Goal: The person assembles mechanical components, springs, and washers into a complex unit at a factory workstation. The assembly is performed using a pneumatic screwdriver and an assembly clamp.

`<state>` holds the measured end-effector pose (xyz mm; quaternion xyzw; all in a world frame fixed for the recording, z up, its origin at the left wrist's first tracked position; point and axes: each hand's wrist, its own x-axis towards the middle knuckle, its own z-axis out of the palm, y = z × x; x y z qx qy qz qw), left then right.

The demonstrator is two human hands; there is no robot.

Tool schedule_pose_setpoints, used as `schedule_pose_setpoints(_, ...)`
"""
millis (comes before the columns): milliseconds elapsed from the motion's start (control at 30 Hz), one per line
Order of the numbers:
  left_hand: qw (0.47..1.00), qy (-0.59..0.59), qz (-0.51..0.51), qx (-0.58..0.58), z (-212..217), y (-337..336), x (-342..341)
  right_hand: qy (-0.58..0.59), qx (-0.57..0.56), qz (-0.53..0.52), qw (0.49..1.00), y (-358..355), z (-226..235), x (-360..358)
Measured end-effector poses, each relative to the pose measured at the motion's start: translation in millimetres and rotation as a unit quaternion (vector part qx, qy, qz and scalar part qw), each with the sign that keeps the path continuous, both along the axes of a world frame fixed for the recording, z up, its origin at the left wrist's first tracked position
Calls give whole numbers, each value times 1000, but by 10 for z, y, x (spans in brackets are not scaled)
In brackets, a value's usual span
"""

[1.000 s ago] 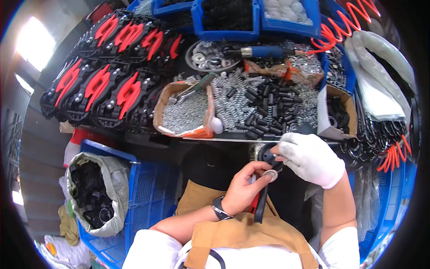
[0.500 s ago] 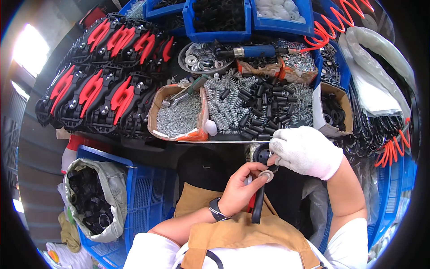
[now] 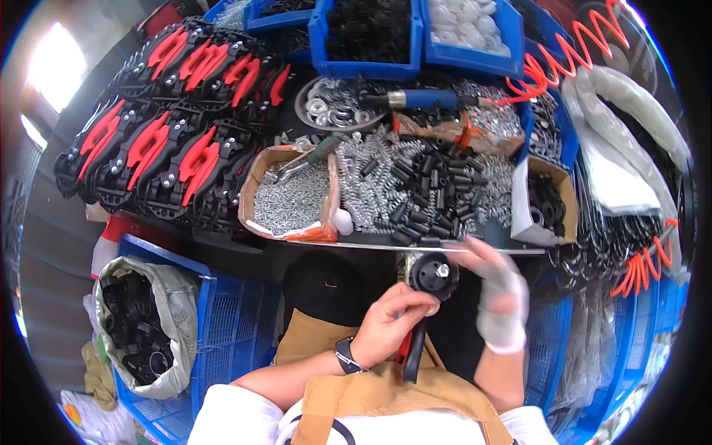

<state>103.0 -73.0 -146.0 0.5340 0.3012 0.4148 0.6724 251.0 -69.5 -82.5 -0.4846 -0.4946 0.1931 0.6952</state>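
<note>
Low in front of me is a black round part (image 3: 434, 276) with a shiny nut (image 3: 443, 271) on its face. At its lower edge my left hand (image 3: 391, 315) is closed, finger and thumb pinching a metal washer of which only a sliver shows. A black-and-red handle (image 3: 415, 352) hangs down below that hand; where it joins the round part is hidden. My right hand (image 3: 500, 297), in a white glove with bare fingertips, is raised right of the round part. Its fingers are blurred but look apart, with nothing seen in them.
The table's front edge (image 3: 356, 245) holds a box of small screws (image 3: 293, 196), springs (image 3: 363, 174), black sleeves (image 3: 437, 185) and a box of black rings (image 3: 545, 196). Black-and-red assemblies (image 3: 148, 148) fill the left. A blue air tool (image 3: 423, 99) lies behind. A sack (image 3: 185, 319) stands lower left.
My right hand has left the black round part and swung down and to the right. The nut on its face now shows. My left hand has shifted slightly down and left.
</note>
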Motion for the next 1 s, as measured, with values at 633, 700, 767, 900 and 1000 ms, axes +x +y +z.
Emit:
schedule_pose_setpoints(633,999,4,8,-40,60,33,22,16,-71,118,990,-46,-295,419)
schedule_pose_setpoints(700,997,-7,19,-70,158,41,-78,-153,-88,145,974,13,-123,388)
schedule_pose_setpoints(767,996,-27,74,36,290,136,-71,-75,-92,118,986,-15,-208,448)
schedule_pose_setpoints(900,973,118,10,199,691,409,8,-88,-91,75,989,93,-68,437)
schedule_pose_setpoints(1000,942,185,-18,278,588,539,48,63,-19,-42,997,419,181,659)
